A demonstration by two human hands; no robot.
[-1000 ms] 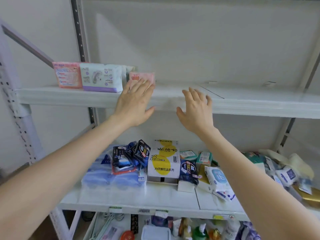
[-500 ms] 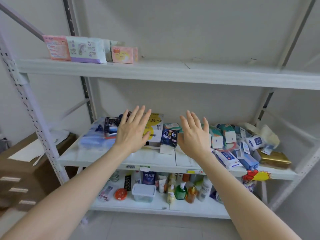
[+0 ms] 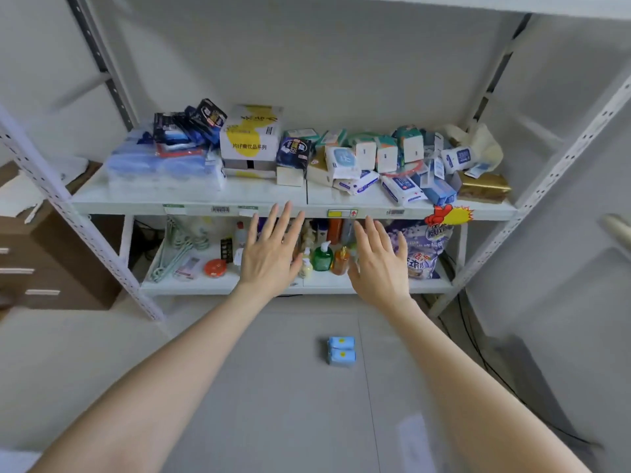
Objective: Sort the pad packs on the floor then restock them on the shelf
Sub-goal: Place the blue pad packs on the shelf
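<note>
Two small blue pad packs lie stacked on the grey floor, in front of the white shelf unit. My left hand and my right hand hang in the air in front of the bottom shelf, both with fingers spread and straight, holding nothing. The blue packs lie below and between my hands, nearer the right one. The upper shelf with the pink and white pad packs is out of the frame.
The middle shelf carries a yellow-and-white box, blue tissue bundles, dark packs and several wipe packs. The bottom shelf holds soap bottles, hangers and a purple bag. A brown cabinet stands at the left.
My view has tilted down from the top shelf to the floor. Both empty hands have dropped from the upper shelf edge to the level of the bottom shelf. The blue packs on the floor have come into view.
</note>
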